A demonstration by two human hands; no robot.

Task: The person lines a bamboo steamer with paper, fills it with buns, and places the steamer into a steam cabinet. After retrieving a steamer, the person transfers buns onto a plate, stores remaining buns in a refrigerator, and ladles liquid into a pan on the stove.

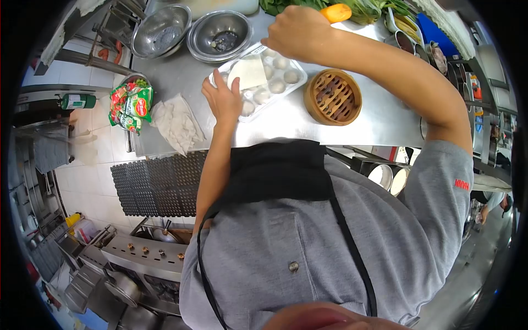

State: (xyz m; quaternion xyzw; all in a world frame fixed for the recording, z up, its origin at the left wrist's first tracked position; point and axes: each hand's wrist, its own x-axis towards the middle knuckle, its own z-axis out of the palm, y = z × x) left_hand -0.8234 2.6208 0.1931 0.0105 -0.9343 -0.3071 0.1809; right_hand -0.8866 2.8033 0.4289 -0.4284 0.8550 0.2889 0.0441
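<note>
A white tray (297,83) on the steel counter holds several pale round dough balls (276,86). A square white sheet (247,72) lies over part of its left side. My left hand (223,100) rests at the tray's left edge, thumb and fingers apart, beside the sheet. My right hand (300,34) is over the tray's far right edge with its fingers curled closed; what they hold, if anything, is hidden. A round bamboo steamer (333,97) with a slatted surface stands just right of the tray.
Two steel bowls (161,31) stand at the back left. A crumpled cloth (177,124) and green-and-red food bags (131,108) lie at the left edge. Leafy greens (363,10) and an orange vegetable (336,12) are at the back. A stove (144,250) is at lower left.
</note>
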